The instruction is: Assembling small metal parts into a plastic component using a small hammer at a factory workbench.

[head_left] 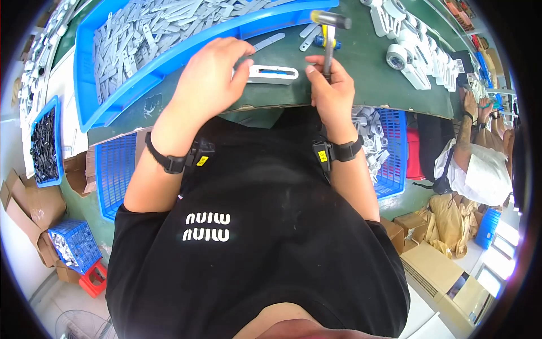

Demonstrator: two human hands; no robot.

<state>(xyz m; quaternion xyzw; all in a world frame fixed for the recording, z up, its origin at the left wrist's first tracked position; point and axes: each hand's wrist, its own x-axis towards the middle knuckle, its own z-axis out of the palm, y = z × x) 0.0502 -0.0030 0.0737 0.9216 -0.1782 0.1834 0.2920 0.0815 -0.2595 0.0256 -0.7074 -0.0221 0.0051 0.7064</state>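
Observation:
My left hand (212,76) is closed on the left end of a long white plastic housing (274,74) lying on the green tabletop. Its visible end is rounded, with a dark slot along the top showing a bit of blue. My right hand (332,90) grips the handle of a small hammer (331,21), its head raised with one yellow end and one dark end. Behind the hammer lies a blue and yellow tool (327,42), partly hidden. A loose flat grey strip (270,41) rests beyond my left fingers, and another grey strip (308,39) lies near the hammer.
A large blue tray (169,72) full of grey strips stands at the far left. White assembled parts (415,56) line the far right. Below the table edge are blue baskets (116,172). At left is a small tray (55,107) of black pieces. Another person's arm (465,135) shows at right.

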